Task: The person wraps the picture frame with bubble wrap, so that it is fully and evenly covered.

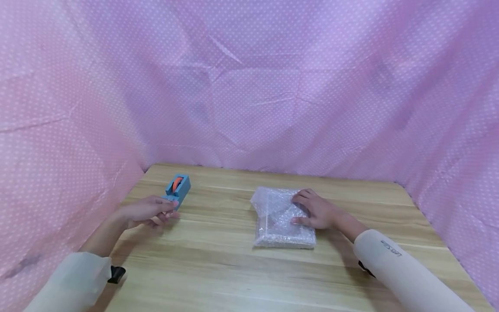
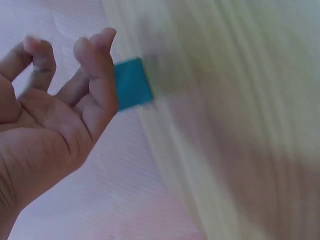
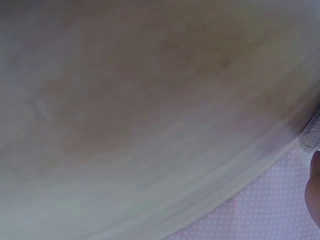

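Note:
A flat packet in clear bubble wrap [image 1: 278,216] lies on the wooden table. My right hand [image 1: 317,212] rests on its right side, fingers and thumb spread over the wrap. In the right wrist view only a corner of the bubble wrap and part of a finger [image 3: 314,192] show at the edge. A blue tape dispenser [image 1: 184,187] with an orange wheel [image 1: 176,184] stands on the left. My left hand [image 1: 148,212] is at its near end, fingers bent, thumb and forefinger tips close together; I cannot tell if clear tape is between them.
The wood-grain table [image 1: 218,268] reaches back to a pink dotted cloth [image 1: 257,108], which hangs behind it and on both sides. Both forearms wear pale sleeves [image 1: 405,264], with a dark wrist device [image 1: 117,274] at the left cuff.

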Tool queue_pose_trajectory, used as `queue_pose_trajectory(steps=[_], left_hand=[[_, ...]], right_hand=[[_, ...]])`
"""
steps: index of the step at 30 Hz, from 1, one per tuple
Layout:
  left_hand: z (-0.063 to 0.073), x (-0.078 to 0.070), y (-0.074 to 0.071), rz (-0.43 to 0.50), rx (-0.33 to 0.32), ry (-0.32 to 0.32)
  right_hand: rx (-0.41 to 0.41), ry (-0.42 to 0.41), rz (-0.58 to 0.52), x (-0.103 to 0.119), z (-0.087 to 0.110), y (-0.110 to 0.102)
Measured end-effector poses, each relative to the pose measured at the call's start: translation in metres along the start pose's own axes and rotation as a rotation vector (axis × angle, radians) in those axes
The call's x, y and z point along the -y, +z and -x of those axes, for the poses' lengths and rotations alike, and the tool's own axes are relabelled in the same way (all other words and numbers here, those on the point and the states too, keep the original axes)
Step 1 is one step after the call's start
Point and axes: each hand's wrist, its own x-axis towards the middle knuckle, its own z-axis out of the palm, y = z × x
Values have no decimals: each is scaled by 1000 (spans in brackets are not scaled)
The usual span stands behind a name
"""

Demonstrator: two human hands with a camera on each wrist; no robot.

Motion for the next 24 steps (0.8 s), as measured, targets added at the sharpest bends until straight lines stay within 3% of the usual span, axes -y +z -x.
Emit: queue_pose_trajectory(steps=[11, 18, 24], left_hand=[[-1, -53, 34, -156, 210, 272], [-23, -87, 59, -297, 231, 386], [-49, -113, 81, -403, 289, 469]], right_hand=[[4, 3, -6, 3, 1, -2], [1, 1, 10, 2, 0, -1], [-3, -13, -4, 5, 0, -2]])
